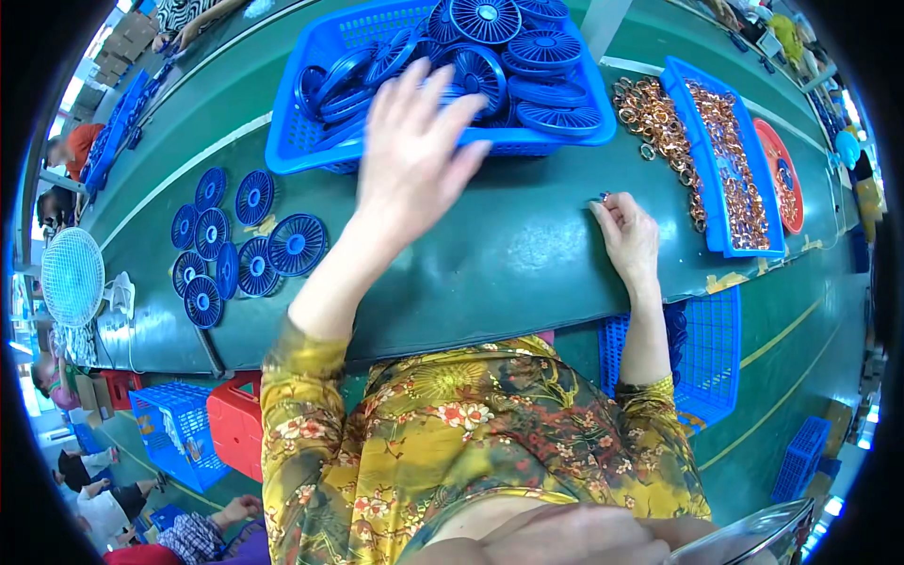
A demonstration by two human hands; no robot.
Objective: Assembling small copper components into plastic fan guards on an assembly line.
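My left hand (407, 155) reaches over the near rim of a blue plastic basket (320, 155), its fingers spread and slightly blurred. The basket is heaped with round blue grilles (485, 13), spoked like small fan covers; the hand hides some of them. Over the green tabletop, to the right, my right hand (631, 243) is closed in a pinch. A tiny bluish bit shows at its fingertips, too small to name. Loose copper-coloured rings (659, 118) lie beyond this hand, beside a long blue tray (699, 155) holding many more of them.
Several blue grilles (210, 234) lie on the table (471, 273) at the left. A red round tray (793, 179) stands right of the blue tray. Below the table edge are blue crates (711, 353) and a red stool (237, 428). A white fan (73, 276) stands far left.
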